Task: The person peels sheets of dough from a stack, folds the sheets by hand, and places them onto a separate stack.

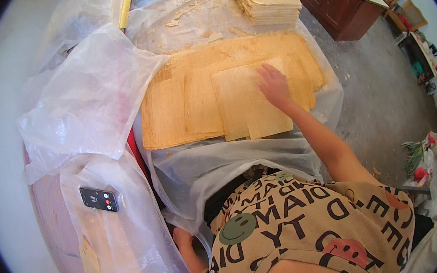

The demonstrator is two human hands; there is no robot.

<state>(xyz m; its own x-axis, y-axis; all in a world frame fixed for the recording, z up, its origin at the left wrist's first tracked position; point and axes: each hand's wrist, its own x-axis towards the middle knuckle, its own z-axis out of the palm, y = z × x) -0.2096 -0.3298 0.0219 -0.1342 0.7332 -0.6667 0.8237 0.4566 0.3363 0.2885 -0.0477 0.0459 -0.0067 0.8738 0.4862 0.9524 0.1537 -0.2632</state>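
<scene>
My right hand [275, 85] is over the upper right part of a pale wood veneer sheet [251, 104], its fingers spread and slightly blurred. That sheet lies on top of other overlapping veneer sheets [167, 110], which are spread across the plastic-covered surface before me. Low beside my body, my left hand [182, 237] is near the edge of the plastic sheeting [178, 169]. Its fingers are partly hidden, so I cannot see whether it holds anything.
Tall folded stacks of veneer [270, 3] stand at the back right. Loose flakes [215, 37] litter the plastic behind the sheets. A phone [99, 199] with a lit screen lies on plastic at the left. Dark red cabinets [343, 5] stand across the grey floor [373, 78].
</scene>
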